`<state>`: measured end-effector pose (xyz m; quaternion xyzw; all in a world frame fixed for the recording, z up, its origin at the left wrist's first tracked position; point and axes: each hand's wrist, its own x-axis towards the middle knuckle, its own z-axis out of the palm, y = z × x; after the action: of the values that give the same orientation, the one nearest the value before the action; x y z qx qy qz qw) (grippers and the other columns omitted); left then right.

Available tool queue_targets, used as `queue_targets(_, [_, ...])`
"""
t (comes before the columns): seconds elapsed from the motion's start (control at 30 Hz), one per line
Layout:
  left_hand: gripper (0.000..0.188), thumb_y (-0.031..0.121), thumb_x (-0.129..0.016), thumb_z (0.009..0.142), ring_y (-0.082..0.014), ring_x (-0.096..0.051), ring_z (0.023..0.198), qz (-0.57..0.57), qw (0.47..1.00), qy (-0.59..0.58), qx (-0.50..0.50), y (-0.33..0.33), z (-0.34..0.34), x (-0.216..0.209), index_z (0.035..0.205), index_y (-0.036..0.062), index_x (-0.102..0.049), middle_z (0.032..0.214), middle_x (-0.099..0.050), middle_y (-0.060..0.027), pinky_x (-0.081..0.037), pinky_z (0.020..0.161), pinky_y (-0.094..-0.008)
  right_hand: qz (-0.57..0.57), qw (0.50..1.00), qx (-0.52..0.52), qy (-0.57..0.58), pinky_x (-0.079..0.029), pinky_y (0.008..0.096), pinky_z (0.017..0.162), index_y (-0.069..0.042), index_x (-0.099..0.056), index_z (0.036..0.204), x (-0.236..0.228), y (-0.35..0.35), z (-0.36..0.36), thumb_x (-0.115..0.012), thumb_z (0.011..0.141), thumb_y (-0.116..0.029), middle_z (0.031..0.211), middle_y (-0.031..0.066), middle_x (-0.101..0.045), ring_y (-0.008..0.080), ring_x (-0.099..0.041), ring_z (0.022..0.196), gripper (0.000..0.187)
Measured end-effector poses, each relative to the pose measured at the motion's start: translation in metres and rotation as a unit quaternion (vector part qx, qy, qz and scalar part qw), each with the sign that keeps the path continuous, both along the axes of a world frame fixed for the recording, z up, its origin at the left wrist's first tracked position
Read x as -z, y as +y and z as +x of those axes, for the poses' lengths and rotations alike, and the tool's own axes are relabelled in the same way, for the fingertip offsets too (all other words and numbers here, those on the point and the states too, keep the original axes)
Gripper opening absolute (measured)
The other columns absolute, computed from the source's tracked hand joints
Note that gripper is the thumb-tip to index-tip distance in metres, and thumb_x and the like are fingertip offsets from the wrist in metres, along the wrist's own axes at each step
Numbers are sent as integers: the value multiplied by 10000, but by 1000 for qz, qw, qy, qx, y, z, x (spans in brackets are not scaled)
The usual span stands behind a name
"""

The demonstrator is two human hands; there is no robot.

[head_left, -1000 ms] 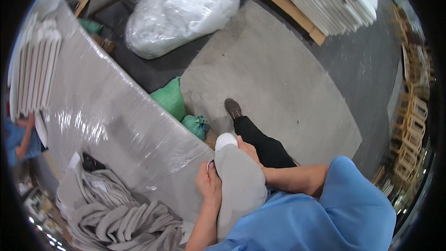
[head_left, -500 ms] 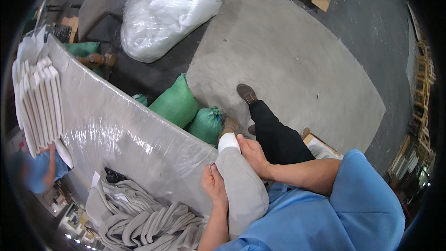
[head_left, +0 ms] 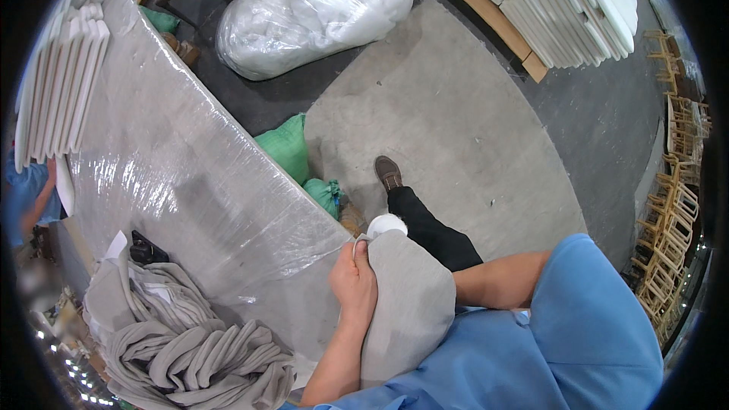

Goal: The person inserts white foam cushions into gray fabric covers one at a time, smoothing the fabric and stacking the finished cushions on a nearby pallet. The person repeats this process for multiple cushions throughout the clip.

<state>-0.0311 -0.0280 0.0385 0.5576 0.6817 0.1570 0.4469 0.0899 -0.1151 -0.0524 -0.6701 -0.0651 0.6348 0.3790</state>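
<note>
A grey fabric cover (head_left: 410,296) lies against my front, with rounded white padding (head_left: 387,225) showing at its far end. My left hand (head_left: 354,282) is closed on the cover's left edge near that end, thumb on top, and a thin loop of the edge stands up by the thumb. Behind the cover's right side my right forearm (head_left: 501,281) disappears; the right hand and its fingers are hidden. To the left, a heap of crumpled grey covers (head_left: 197,357) rests on the plastic-wrapped table (head_left: 228,205).
A black object (head_left: 148,248) lies beside the heap. White cushion slabs (head_left: 64,91) stand at the table's far left, near another person (head_left: 30,197). Beyond the table are green sacks (head_left: 287,148) and a plastic-wrapped white bundle (head_left: 319,15). More white slabs (head_left: 562,19) and wooden frames (head_left: 668,235) are right.
My right hand has gone from the top of the padded end to behind the cover. The cover now faces me more broadly. My left hand keeps its edge. The view has shifted.
</note>
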Motion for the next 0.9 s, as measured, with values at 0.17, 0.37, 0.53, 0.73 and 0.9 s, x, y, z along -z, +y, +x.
queue_targets(0.17, [337, 289, -554, 1093, -417, -561, 646, 13, 997, 37, 74, 9, 7, 10, 894, 22, -607, 734, -590, -238, -455, 622, -448, -1, 999, -5, -39, -483, 527, 722, -34, -591, 1004, -10, -3, 0, -415, 1127, -422, 791, 212, -664, 398, -660, 774, 443])
queue_targets(0.37, [352, 275, -546, 1101, -346, -541, 609, 60, 992, 29, 103, 11, 3, 28, 874, 11, -598, 715, -571, -213, -438, 600, -426, 6, 978, -34, -204, -482, 553, 726, -47, -575, 1035, -9, 0, -35, -412, 1127, -409, 805, 243, -669, 448, -665, 785, 407])
queue_targets(0.53, [375, 283, -546, 1107, -225, -443, 607, 93, 985, 9, 144, 15, -14, 40, 854, 9, -585, 682, -518, -142, -415, 585, -380, 16, 984, -25, -178, -451, 638, 768, -86, -501, 1096, -29, 6, -35, -390, 1125, -370, 885, 313, -659, 553, -615, 892, 305])
queue_targets(0.73, [381, 295, -549, 1106, -224, -462, 617, 91, 986, 35, 139, 12, -26, 50, 853, 13, -598, 693, -537, -139, -427, 597, -377, 2, 992, -34, -123, -454, 619, 750, -74, -497, 1153, -42, 10, -24, -417, 1125, -321, 919, 328, -642, 554, -611, 917, 261])
queue_targets(0.9, [335, 274, -576, 1087, -267, -539, 633, 123, 981, 38, 148, 9, -11, 30, 876, 20, -630, 726, -588, -150, -456, 619, -394, 26, 990, -61, -124, -493, 595, 778, -82, -533, 1168, -33, 3, -15, -452, 1111, -338, 945, 301, -678, 524, -650, 916, 274])
